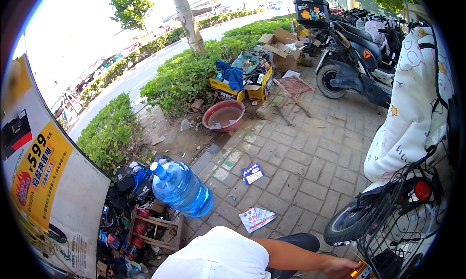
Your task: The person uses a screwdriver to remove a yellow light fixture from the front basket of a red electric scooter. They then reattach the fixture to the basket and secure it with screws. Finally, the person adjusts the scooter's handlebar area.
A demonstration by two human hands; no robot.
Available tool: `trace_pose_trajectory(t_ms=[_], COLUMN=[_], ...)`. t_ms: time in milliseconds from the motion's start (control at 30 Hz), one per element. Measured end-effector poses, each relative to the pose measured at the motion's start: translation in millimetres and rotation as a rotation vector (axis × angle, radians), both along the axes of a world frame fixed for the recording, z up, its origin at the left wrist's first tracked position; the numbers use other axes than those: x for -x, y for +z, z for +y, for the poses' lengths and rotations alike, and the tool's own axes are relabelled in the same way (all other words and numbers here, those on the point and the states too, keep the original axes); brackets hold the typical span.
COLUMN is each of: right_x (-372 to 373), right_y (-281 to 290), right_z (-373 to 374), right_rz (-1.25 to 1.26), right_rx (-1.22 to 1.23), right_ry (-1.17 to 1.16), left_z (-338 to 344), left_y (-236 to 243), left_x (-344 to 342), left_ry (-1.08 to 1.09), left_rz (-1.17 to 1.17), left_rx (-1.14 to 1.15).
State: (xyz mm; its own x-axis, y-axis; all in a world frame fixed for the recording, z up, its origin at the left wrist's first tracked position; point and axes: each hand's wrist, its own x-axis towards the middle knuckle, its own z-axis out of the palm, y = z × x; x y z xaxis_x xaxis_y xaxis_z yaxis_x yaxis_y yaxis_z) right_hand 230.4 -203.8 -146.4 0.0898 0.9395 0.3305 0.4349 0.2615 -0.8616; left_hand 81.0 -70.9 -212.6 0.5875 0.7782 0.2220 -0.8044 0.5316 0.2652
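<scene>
From the white-sleeved shoulder at the lower edge, my left arm stretches to the lower right. My left hand (341, 267) is closed on a small gold-orange, shiny part (358, 269); its kind is not clear, and the lower edge cuts it off. Just beyond lies a black wire basket (400, 240) with dark cables, beside a small black-tyred wheel (347, 224). My dark-trousered knee (303, 240) shows behind the forearm. My right hand is out of the picture.
A large blue water bottle (183, 189) stands left, near a wooden stool (165, 225) and piled tools and parts. Two paper packets lie on the paving. Farther off are a red basin (223, 116), yellow boxes (262, 87) and parked scooters (359, 55). A signboard (53, 177) stands left.
</scene>
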Motion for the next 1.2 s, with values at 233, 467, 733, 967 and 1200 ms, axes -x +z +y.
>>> trace_pose_trajectory(t_ms=[233,467,733,967,1200], right_x=[-4,13,2,10,4], right_y=[1,35,49,46,44], right_z=[-7,4,-14,-12,-15], right_rz=[0.134,0.017,0.937,0.864,0.961], right_rx=[0.078,0.136,0.636,0.651,0.697], right_ry=[0.015,0.195,0.060,0.044,0.151], left_z=[-18,-4,-56,-131,-137], left_y=[-73,-223,-338,-376,-365], left_x=[1,-2,-9,-38,-39], left_ry=[-0.149,-0.182,-0.559,-0.231,-0.273], left_rz=[0.704,1.691,2.190,2.349,2.343], left_rx=[0.042,-0.552,-0.402,-0.059,0.139])
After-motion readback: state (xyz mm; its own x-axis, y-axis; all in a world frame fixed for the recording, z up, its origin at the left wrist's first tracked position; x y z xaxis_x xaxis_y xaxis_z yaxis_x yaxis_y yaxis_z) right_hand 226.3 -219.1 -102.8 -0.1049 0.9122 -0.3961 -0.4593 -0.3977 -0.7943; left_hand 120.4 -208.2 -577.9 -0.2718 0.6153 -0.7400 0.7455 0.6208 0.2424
